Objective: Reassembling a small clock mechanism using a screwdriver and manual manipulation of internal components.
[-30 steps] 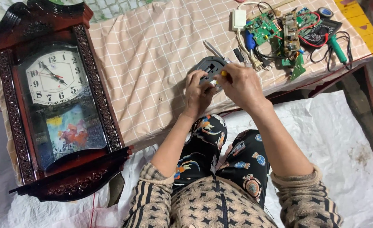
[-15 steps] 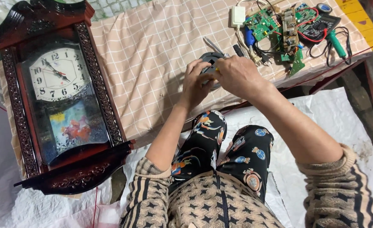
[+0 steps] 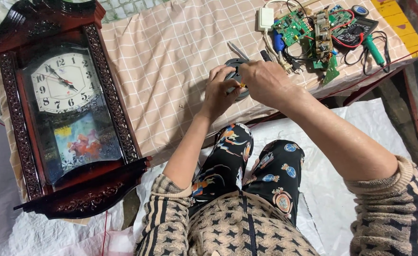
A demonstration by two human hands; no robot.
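Two hands: both meet on one small dark round part [image 3: 234,76], lying on the checked cloth [image 3: 171,57] over the surface.
Part: dark grey, disc-shaped, mostly hidden under the fingers; just right of the cloth's middle, near its front edge.
Left hand [image 3: 223,90]: fingers curled over the part's near side, holding it steady.
Right hand [image 3: 263,83]: closed in a pinch on a small tool with a yellow-orange tip [image 3: 241,85], the tip touching the part; what kind of tool cannot be told.
Tweezers [image 3: 237,50]: metal, just beyond the part, lying slantwise on the cloth.
Boards [image 3: 308,28]: green circuit boards with wires, beyond and right of the part, at the cloth's far right corner.
Adapter [image 3: 265,19]: white, just left of the boards.
Meter [image 3: 355,26]: dark, with red and black leads, right of the boards; a green-handled tool [image 3: 374,50] lies beside it.
Clock [image 3: 64,109]: large wall clock in a dark red carved wooden case, white dial, painted glass below; lying face up well left of the part, overhanging the cloth's left front edge.
Sheet [image 3: 341,156]: white plastic, under the person's patterned legs, nearer than the part.
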